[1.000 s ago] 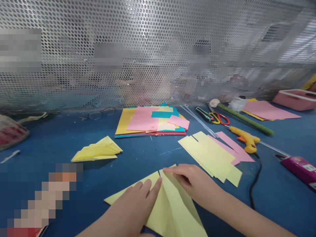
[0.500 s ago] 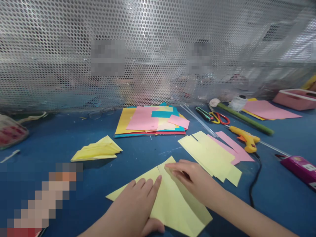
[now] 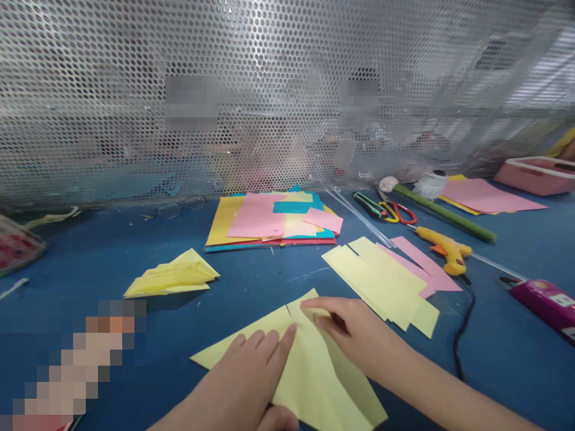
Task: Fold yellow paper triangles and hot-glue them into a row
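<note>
At nine o'clock of the view, a rounded transparent bag (image 3: 20,244) contains reddish things, too blurred to name. Near half past six, the left hand (image 3: 256,359) lies mostly open, palm down, its fingers resting on a creased pale yellow paper sheet (image 3: 309,371) at six o'clock. Near five o'clock, the right hand (image 3: 353,320) is partly curled, its index fingertip touching this sheet; I cannot tell if it pinches. At three o'clock stands a pink, white-rimmed, rectangular plastic basket (image 3: 532,181), its contents hidden.

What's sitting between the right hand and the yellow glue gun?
In the head view, pale yellow paper pieces lie between the right hand and the glue gun, with pink pieces on the gun's side.
</note>
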`<move>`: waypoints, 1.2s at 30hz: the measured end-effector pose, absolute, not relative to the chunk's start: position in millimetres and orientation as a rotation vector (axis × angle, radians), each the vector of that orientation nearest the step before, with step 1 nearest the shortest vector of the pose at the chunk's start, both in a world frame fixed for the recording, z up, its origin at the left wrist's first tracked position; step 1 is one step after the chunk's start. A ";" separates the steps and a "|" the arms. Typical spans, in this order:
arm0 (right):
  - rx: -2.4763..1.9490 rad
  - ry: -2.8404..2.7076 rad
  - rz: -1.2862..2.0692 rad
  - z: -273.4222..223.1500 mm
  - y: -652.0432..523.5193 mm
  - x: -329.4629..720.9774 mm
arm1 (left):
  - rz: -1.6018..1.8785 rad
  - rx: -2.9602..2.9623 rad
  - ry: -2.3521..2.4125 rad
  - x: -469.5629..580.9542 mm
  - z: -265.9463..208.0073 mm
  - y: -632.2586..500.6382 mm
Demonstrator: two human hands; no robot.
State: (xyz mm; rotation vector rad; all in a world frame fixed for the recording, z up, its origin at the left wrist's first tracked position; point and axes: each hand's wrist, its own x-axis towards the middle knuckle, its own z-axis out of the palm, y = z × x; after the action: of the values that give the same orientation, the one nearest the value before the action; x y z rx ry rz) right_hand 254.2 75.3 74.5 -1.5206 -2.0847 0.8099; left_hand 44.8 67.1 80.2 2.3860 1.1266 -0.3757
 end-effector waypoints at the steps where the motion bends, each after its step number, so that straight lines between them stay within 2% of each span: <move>1: -1.524 -2.087 0.808 74.6 75.3 254.4 | -0.362 2.359 1.131 43.6 80.9 67.7; 18: -1.753 -2.321 0.622 79.8 70.5 252.4 | -0.331 2.242 1.098 39.4 96.7 69.8; 29: -1.705 -2.186 0.794 84.4 73.6 261.3 | -0.471 2.403 1.073 46.7 92.5 65.6; 36: -1.757 -2.217 0.783 84.5 73.2 256.6 | -0.478 2.431 1.132 50.8 98.8 65.0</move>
State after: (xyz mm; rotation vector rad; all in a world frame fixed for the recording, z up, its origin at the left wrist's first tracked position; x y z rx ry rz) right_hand 256.6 73.2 84.5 -1.7573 -2.2170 0.7827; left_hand 50.8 65.0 98.8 2.4313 1.1324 -0.4784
